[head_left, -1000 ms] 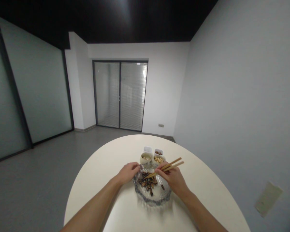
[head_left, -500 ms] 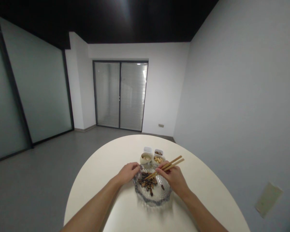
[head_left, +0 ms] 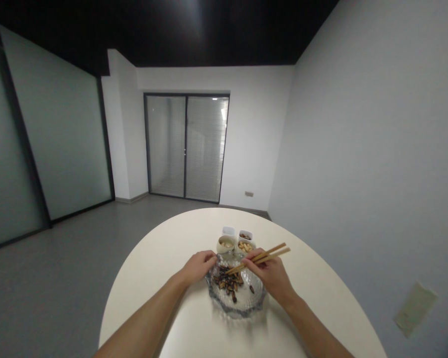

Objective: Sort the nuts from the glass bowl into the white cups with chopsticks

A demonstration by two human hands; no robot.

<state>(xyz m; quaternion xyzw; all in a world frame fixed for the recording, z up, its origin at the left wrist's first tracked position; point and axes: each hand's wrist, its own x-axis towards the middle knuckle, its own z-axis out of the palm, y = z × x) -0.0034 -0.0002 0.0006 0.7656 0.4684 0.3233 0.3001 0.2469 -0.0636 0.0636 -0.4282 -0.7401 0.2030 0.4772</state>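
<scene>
A clear glass dish (head_left: 242,307) with several dark nuts or seeds (head_left: 227,284) in it sits on the round white table (head_left: 171,248). My left hand (head_left: 198,266) grips the dish's left rim with curled fingers. My right hand (head_left: 269,274) is closed on a pair of wooden chopsticks (head_left: 259,258), whose tips point left and hover just above the dark pieces. Whether the tips pinch a piece is too small to tell.
Just beyond the dish stand several small white cups (head_left: 225,243) and square bowls (head_left: 245,234) holding light and dark nuts. A white wall runs close on the right. Grey floor and a glass door lie beyond the table.
My right hand and the chopsticks have shifted slightly right and their tips have lifted a little from the dish. My left hand has stayed on the rim.
</scene>
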